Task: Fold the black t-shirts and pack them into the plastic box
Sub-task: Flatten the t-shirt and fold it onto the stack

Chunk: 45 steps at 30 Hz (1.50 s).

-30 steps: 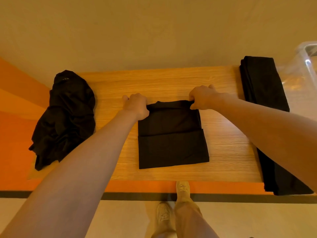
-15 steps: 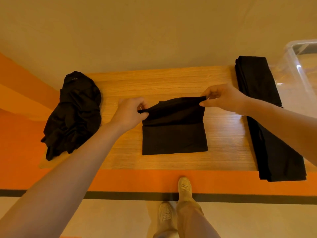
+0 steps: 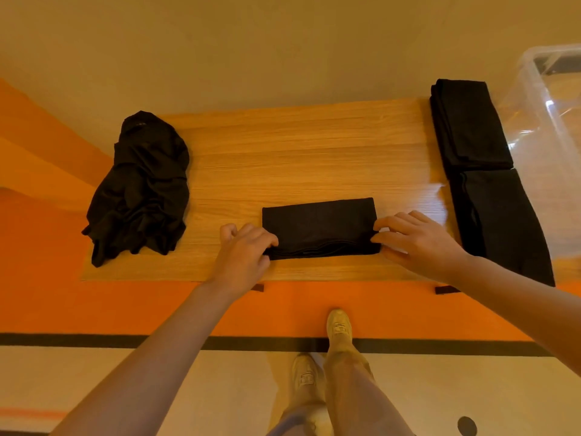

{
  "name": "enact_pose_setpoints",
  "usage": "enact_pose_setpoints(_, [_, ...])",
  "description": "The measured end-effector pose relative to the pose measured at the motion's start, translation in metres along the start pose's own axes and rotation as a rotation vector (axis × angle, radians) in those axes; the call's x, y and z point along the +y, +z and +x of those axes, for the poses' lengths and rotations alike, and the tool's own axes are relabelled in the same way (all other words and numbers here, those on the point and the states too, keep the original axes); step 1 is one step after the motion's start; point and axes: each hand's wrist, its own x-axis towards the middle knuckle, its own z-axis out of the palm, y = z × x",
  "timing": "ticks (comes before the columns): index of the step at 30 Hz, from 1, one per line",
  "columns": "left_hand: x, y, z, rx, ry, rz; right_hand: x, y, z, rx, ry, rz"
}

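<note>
Fingers of the left hand (image 3: 243, 251) and right hand (image 3: 418, 240) are pinched on the near corners of the t-shirt (image 3: 319, 226), whose far edge has been brought toward six o'clock, so the fold is judged complete; the box (image 3: 553, 127) waits at two o'clock.
</note>
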Motion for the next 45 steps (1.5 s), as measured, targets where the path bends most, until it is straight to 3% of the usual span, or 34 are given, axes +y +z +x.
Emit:
enact_pose_setpoints(3, [0.005,0.000,-0.007,0.035,-0.008,0.003,-0.007,-0.002,-0.003,-0.010,0.037,0.029])
enact_pose_setpoints(7, [0.020,-0.004,0.006,0.230,-0.075,-0.066,-0.024,-0.003,0.012,0.237,0.250,0.132])
enact_pose_setpoints(9, [0.033,0.002,0.027,0.272,-0.125,-0.084,-0.038,0.003,0.035,0.283,0.324,0.144])
enact_pose_setpoints(14, [0.050,0.049,0.054,0.017,-0.193,-0.037,-0.064,0.045,0.076,0.009,0.392,0.073])
enact_pose_setpoints(17, [0.035,0.072,0.036,-0.032,-0.197,0.084,-0.056,0.061,0.061,-0.092,0.413,-0.019])
enact_pose_setpoints(24, [0.015,0.065,0.022,-0.083,-0.178,0.145,-0.045,0.056,0.046,-0.137,0.451,-0.092])
enact_pose_setpoints(31, [0.012,0.047,0.027,-0.182,-0.225,0.003,-0.046,0.045,0.050,-0.128,0.491,0.080])
enact_pose_setpoints(33, [0.009,0.034,0.038,-0.088,-0.272,-0.113,-0.039,0.037,0.057,-0.076,0.533,0.092])
enact_pose_setpoints(35, [-0.001,0.023,0.051,-0.037,-0.313,-0.071,-0.029,0.027,0.063,-0.070,0.559,0.044])
enact_pose_setpoints(39, [-0.020,0.001,0.078,-0.299,-0.298,0.070,-0.009,0.010,0.073,-0.135,0.639,0.074])
enact_pose_setpoints(45, [-0.026,-0.012,0.097,-0.465,-0.330,0.071,0.008,-0.001,0.079,-0.231,0.746,0.283])
